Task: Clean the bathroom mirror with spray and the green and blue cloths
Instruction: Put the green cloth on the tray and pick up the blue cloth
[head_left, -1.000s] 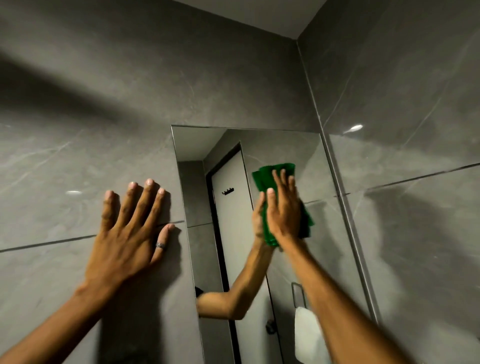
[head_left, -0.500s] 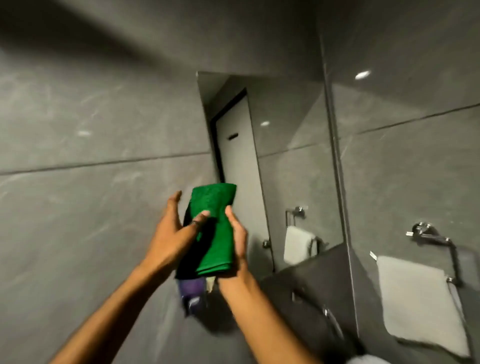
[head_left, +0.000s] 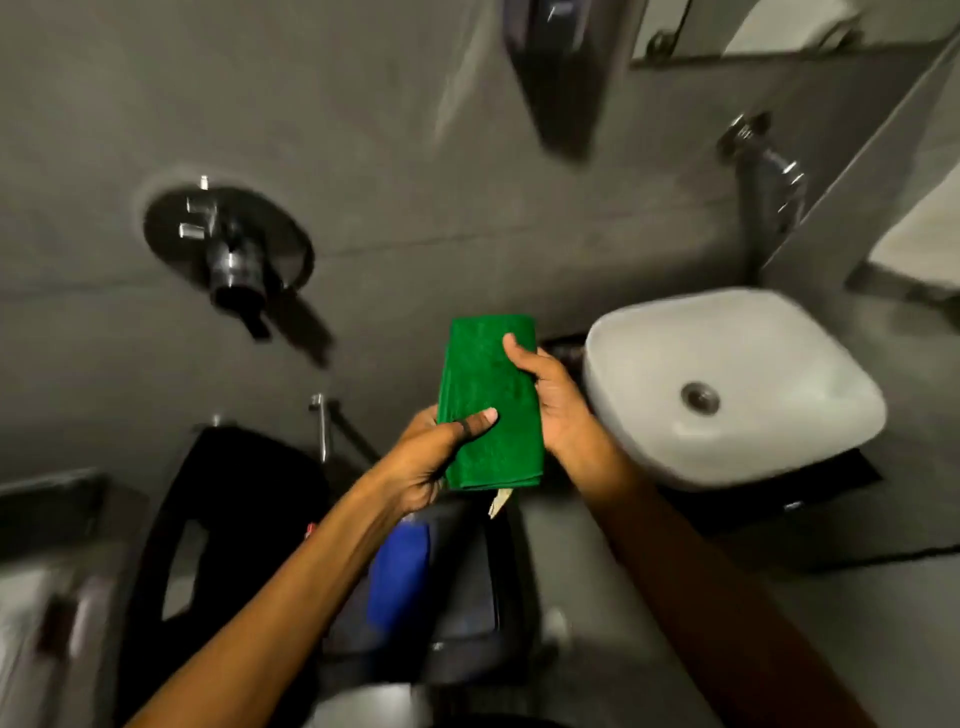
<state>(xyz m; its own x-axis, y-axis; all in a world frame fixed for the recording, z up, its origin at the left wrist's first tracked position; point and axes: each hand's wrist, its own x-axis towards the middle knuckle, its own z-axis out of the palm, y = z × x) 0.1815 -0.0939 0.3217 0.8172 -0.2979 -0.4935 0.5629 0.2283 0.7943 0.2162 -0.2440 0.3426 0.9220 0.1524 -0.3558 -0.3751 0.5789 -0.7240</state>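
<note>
A folded green cloth (head_left: 485, 400) is held upright in front of me, left of the basin. My left hand (head_left: 431, 457) grips its lower left side with the thumb across the front. My right hand (head_left: 553, 400) clasps its right edge. Below the hands a blue cloth (head_left: 397, 571) lies on a dark bin-like object (head_left: 457, 597). Only the bottom edge of the mirror (head_left: 779, 26) shows at the top right. No spray bottle can be made out.
A white square basin (head_left: 727, 384) sits on a dark shelf at the right. A round chrome valve (head_left: 228, 244) is on the grey tiled wall. A black seat-like object (head_left: 223, 519) stands lower left. White towels (head_left: 919, 239) hang at the right.
My right hand left the mirror with the green cloth, and my left hand came off the wall to join it. My view has dropped from the mirror to the basin.
</note>
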